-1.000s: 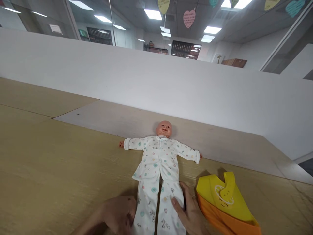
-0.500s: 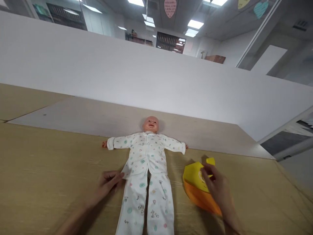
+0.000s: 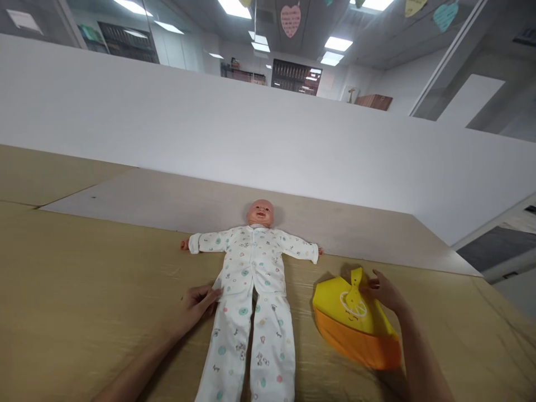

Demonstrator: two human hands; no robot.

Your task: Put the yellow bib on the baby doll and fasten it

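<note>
A baby doll (image 3: 260, 215) lies on its back with arms spread, dressed in a white patterned top (image 3: 255, 259) and matching trousers (image 3: 272, 346). My left hand (image 3: 201, 301) has thumb and fingers closed on the top's lower hem, at the image's left. To the doll's right lies a yellow and orange bib (image 3: 355, 329) with a lemon-slice face, one strap folded down over its front. Beside the upper right edge of the bib is my right hand (image 3: 383, 291), its fingers apart and touching the yellow part; some fingertips are hard to make out.
Everything rests on a wood-coloured table (image 3: 104, 290) with a greyish panel (image 3: 188, 195) along the back. Behind it rises a white partition (image 3: 251, 134) topped by glass, with paper hearts (image 3: 290, 21) on it. A dark grey surface (image 3: 489, 254) shows at far right.
My right hand has moved from over the bib's front to its right edge, uncovering the face and strap. The left hand stays at the top's hem. The view has shifted slightly.
</note>
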